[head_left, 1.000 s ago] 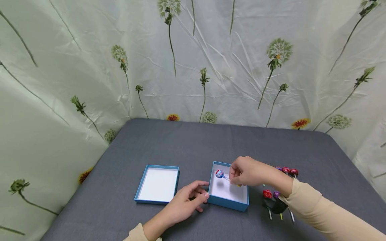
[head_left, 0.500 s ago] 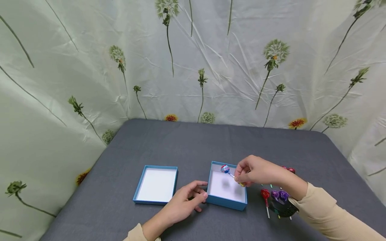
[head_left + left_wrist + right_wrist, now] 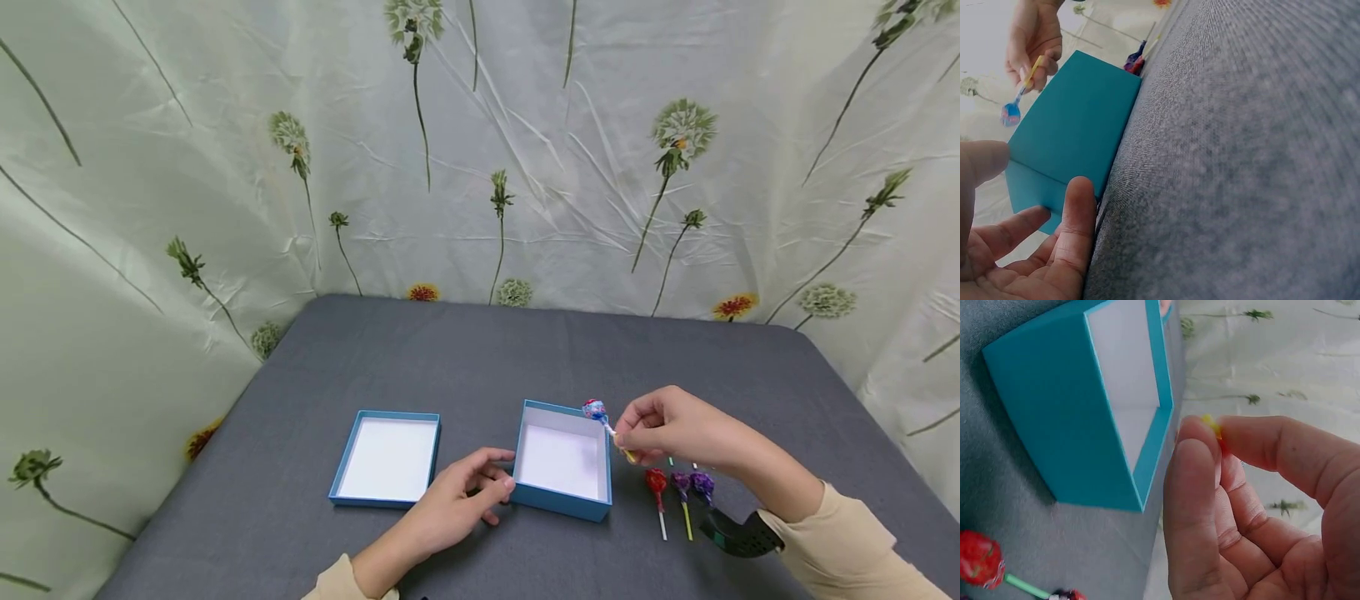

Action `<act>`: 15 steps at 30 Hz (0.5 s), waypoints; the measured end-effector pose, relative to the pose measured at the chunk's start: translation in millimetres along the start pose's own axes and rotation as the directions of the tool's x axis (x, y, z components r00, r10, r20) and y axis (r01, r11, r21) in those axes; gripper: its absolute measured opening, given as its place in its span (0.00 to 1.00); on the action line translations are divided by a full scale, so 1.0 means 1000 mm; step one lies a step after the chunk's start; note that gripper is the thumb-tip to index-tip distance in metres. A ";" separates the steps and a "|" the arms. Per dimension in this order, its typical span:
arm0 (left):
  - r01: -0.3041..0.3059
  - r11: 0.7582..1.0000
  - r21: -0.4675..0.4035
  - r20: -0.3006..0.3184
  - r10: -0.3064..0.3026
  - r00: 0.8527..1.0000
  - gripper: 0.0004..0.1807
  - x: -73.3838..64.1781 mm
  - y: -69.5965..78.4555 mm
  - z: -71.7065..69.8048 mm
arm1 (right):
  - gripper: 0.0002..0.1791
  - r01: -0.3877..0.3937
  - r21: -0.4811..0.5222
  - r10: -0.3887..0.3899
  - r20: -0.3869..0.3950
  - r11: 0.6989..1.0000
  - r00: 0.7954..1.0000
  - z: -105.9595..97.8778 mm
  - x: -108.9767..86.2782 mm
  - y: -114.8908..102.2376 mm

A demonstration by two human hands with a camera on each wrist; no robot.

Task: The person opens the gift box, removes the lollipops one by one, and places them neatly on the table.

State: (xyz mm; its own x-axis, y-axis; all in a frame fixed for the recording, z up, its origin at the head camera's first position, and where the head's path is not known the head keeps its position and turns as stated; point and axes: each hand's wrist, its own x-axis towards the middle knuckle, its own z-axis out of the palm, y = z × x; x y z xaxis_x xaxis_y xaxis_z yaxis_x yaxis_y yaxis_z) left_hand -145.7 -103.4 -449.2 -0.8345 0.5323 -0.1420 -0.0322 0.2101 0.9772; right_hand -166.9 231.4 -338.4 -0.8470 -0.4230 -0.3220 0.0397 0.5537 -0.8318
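My right hand [image 3: 671,429] pinches a lollipop [image 3: 595,409] by the yellow end of its stick. The candy has a blue wrapper with red and white, and hangs over the right rim of a blue box [image 3: 562,502] with a white inside. In the right wrist view just the yellow stick end [image 3: 1210,425] shows between thumb and fingers; the candy is hidden. At the box's near left corner, my left hand [image 3: 467,490] lies with loosely bent, spread fingers, some touching the wall. The left wrist view shows that hand [image 3: 1035,253] beside the box's outer wall [image 3: 1079,119].
Left of the box lies its shallow lid [image 3: 390,458], white side up. On the grey cloth at right are a red lollipop [image 3: 656,480] and purple lollipops [image 3: 681,481], with more partly hidden behind the right arm. A black band [image 3: 742,535] circles the right wrist.
My right hand has carried the lollipop rightward and up, from inside the box to above its right rim. The left hand stays at the box's corner.
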 end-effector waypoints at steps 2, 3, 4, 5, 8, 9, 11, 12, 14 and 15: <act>-0.002 1.000 0.001 0.001 0.002 1.000 0.24 0.000 -0.001 0.000 | 0.12 -0.001 0.016 0.001 -0.010 1.000 1.000 -0.003 -0.005 0.006; -0.003 1.000 0.001 0.001 0.003 1.000 0.24 0.001 -0.001 0.000 | 0.13 0.000 0.025 0.001 -0.015 1.000 1.000 -0.005 -0.009 0.009; -0.003 1.000 0.003 0.000 0.003 1.000 0.24 0.001 -0.001 0.000 | 0.13 -0.001 0.035 0.002 -0.019 0.999 1.000 -0.007 -0.012 0.012; -0.004 1.000 0.004 0.000 0.004 1.000 0.24 0.001 -0.002 0.000 | 0.14 -0.006 0.046 0.007 -0.025 0.999 1.000 -0.009 -0.015 0.016; -0.005 1.000 0.004 0.001 0.005 1.000 0.24 0.001 -0.002 0.001 | 0.16 -0.008 0.056 0.011 -0.038 0.998 0.999 -0.014 -0.026 0.027; -0.005 1.000 0.004 0.000 0.005 1.000 0.24 0.001 -0.003 0.001 | 0.16 -0.010 0.058 0.013 -0.043 0.998 0.999 -0.015 -0.029 0.030; -0.006 1.000 0.003 -0.002 0.006 1.000 0.24 0.002 -0.003 0.001 | 0.17 -0.020 0.055 0.023 -0.061 0.998 0.998 -0.018 -0.036 0.039; -0.007 1.000 0.002 -0.003 0.007 1.000 0.24 0.002 -0.003 0.001 | 0.17 -0.024 0.050 0.027 -0.073 0.998 0.997 -0.019 -0.039 0.043; -0.008 1.000 0.001 -0.006 0.008 1.000 0.23 0.001 -0.002 0.001 | 0.17 -0.037 0.042 0.041 -0.100 0.998 0.994 -0.021 -0.046 0.051; -0.008 1.000 0.001 -0.006 0.008 1.000 0.23 0.001 -0.002 0.000 | 0.17 -0.044 0.040 0.048 -0.110 0.998 0.993 -0.022 -0.050 0.055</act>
State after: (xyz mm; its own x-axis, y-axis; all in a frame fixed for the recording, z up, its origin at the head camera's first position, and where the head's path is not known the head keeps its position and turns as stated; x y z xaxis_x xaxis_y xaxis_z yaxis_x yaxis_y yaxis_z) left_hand -146.5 -102.8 -451.7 -0.8382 0.5289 -0.1330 -0.0249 0.2066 0.9781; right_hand -134.5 298.8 -358.2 -0.8971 -0.3146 -0.3103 0.0981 0.5429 -0.8340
